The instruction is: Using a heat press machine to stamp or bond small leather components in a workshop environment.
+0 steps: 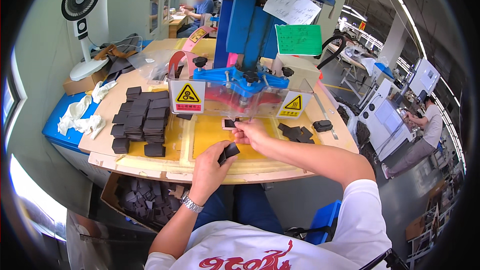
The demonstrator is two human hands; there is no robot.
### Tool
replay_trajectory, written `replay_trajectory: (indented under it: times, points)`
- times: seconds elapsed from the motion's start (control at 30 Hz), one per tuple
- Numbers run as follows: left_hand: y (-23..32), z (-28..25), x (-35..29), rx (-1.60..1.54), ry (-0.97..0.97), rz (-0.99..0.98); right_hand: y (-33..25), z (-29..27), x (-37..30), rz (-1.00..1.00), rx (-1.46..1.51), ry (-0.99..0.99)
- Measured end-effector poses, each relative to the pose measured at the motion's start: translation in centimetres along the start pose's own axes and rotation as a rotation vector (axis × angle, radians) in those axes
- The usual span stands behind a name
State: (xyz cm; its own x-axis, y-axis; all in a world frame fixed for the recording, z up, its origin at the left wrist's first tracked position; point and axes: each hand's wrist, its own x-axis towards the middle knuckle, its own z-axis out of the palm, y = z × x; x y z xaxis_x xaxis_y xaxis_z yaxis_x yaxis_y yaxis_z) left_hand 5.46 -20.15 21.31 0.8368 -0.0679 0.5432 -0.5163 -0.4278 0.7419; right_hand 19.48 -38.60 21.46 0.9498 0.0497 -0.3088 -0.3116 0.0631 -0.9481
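Note:
My left hand [209,168], a metal watch on its wrist, is closed around a dark square piece [228,153] near the table's front edge. My right hand [251,133] reaches under the blue press [245,77], its fingers pinching the edge of another dark piece [230,123]. That piece lies over a small light-coloured block on the yellow work surface [210,137]. Just above my right hand hangs a clear guard [252,99] with warning signs at both ends. Tall stacks of dark square pieces [142,118] stand to the left of my hands.
Loose dark pieces [296,133] and a small black object [323,126] lie to the right. Below the table's left front is a cardboard box [111,194] full of dark pieces. A white fan [82,25] and white gloves [80,117] are at left. Two other people work farther off.

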Motion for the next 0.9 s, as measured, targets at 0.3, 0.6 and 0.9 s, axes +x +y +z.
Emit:
replay_trajectory:
  times: [0.3,0.6,0.9]
  points:
    - [-0.5,-0.2,-0.1,-0.004,0.013,0.023,-0.9,-5.9,-4.0,-0.065,0.100,0.043]
    - [0.0,-0.1,0.2,0.021,-0.002,0.012,1.2,-11.0,-16.3,-0.360,-0.227,-0.005]
    - [0.6,-1.1,2.7,0.128,-0.257,0.001,2.0,-3.1,-14.4,-0.507,-0.366,-0.367]
